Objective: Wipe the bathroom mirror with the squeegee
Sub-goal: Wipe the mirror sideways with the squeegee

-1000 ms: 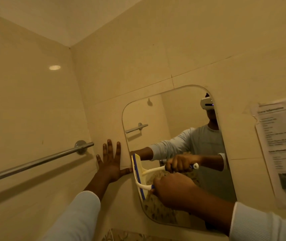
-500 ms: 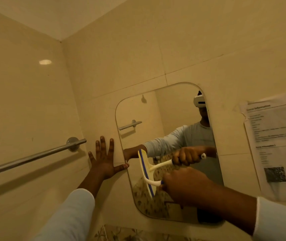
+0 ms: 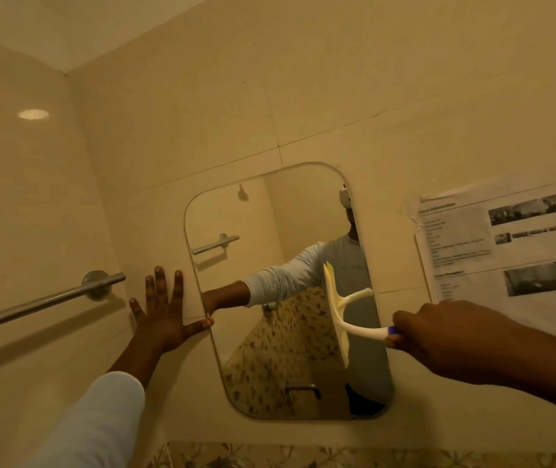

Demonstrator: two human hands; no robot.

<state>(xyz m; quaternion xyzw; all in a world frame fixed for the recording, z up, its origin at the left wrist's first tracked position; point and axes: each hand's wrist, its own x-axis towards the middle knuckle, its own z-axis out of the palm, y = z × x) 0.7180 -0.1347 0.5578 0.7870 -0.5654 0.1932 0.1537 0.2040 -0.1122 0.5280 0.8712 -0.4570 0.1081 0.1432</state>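
Observation:
A rounded rectangular mirror (image 3: pixel 270 231) hangs on the cream tiled wall ahead. A white squeegee (image 3: pixel 337 315) with a blue-tipped handle has its blade upright against the glass near the mirror's right edge. My right hand (image 3: pixel 438 332) grips the handle from the right. My left hand (image 3: pixel 163 312) lies flat on the wall just left of the mirror, fingers spread, thumb touching the mirror's left edge. The glass reflects my arm and torso.
A chrome towel bar (image 3: pixel 50 298) runs along the left wall, close to my left hand. A printed paper sheet (image 3: pixel 499 244) is stuck to the wall right of the mirror. Patterned tiling (image 3: pixel 303 454) shows below the mirror.
My right hand has dragged the squeegee rightward across the glass, from the left edge to near the right edge. My left hand stays flat on the wall.

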